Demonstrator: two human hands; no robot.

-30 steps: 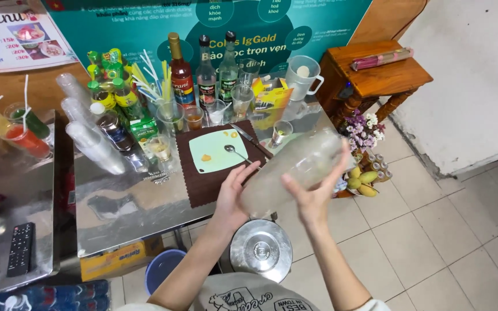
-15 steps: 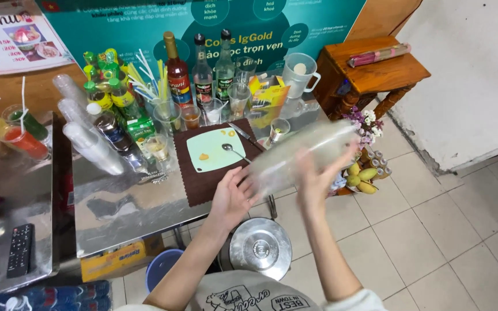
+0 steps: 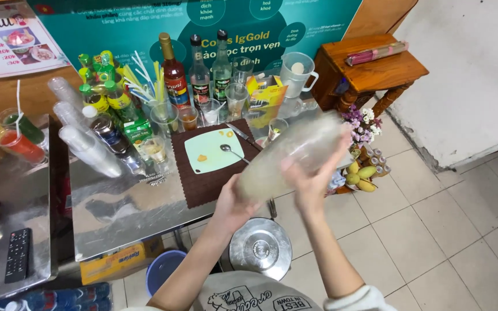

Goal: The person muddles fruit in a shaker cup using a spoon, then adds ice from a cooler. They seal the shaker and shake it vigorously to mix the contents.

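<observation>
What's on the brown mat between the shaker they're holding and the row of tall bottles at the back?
In the head view, a pale green cutting board with a spoon on it lies between the shaker and the bottles.

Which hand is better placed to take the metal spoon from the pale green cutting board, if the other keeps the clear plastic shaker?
Probably the left hand. It holds the lower end of the clear plastic shaker, close beside the metal spoon on the pale green cutting board. The right hand grips the shaker's middle, farther from the spoon.
</observation>
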